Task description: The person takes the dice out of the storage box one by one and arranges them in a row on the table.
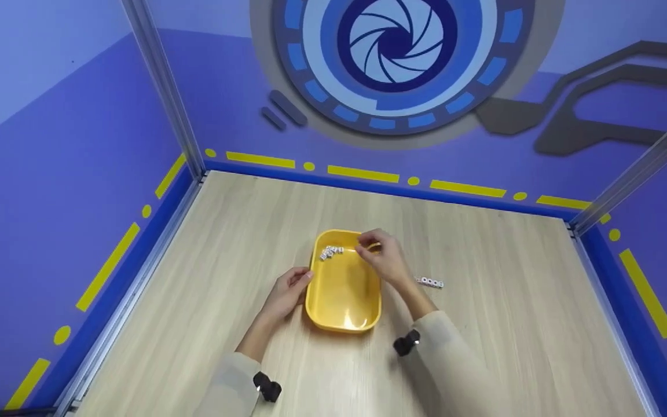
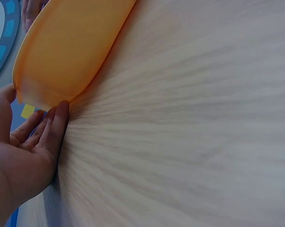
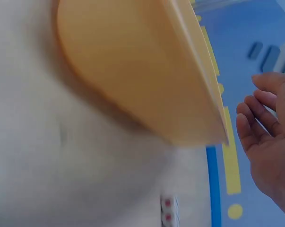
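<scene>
A yellow plastic tray (image 1: pixel 344 289) with rounded corners stands on the wooden table. Several small white dice (image 1: pixel 330 253) lie together inside it, near its far left corner. My left hand (image 1: pixel 287 291) holds the tray's left side, thumb at the rim and fingertips against the outer wall, as the left wrist view also shows. Above the far right part of the tray hovers my right hand (image 1: pixel 384 258), its fingers loosely bent. In the right wrist view nothing shows between those fingers. To the right of the tray, a short row of dice (image 1: pixel 430 282) lies on the table, partly behind the right forearm.
Bare wooden tabletop (image 1: pixel 513 324) surrounds the tray. Blue printed panels (image 1: pixel 223 98) with yellow marks close off the back and sides, joined by metal corner posts (image 1: pixel 165 87). Each sleeve carries a small black device (image 1: pixel 406 343) near the wrist.
</scene>
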A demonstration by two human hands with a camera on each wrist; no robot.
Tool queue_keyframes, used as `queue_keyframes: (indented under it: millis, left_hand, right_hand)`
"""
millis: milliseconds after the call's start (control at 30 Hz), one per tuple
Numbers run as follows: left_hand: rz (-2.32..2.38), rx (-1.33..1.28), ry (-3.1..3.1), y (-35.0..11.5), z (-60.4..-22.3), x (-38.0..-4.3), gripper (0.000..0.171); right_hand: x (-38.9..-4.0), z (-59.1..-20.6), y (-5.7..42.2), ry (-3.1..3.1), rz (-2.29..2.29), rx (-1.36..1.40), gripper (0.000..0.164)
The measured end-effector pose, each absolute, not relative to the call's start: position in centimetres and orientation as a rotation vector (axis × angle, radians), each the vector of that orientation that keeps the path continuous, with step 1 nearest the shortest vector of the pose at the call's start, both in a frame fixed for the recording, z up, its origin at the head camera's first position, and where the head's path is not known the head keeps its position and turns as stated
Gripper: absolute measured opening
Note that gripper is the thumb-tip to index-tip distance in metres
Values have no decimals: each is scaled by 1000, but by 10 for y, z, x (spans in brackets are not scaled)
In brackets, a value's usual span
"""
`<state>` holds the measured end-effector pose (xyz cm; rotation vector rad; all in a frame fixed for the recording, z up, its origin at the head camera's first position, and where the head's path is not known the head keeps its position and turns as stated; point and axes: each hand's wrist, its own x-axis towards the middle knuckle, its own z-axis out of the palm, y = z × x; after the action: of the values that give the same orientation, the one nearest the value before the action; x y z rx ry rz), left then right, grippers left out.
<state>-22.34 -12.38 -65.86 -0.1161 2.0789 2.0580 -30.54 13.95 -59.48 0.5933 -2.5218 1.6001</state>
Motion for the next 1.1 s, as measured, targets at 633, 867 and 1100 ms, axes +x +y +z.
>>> queue_keyframes:
  millis: [633,867,1100]
  left_hand:
    - [2131,-92,1967,-124,-657,-224,57]
    - [2130,-82,2003,-123,-657,-222,58]
    - [2132,-102,2010,-123,-659,-224,55]
  right_hand:
    - [-314,-630,66,-2643,1450,437,15]
    - [-312,-636,63,-2670,1306,492,13]
    - [-313,-642,60,-2746,1236,491,16]
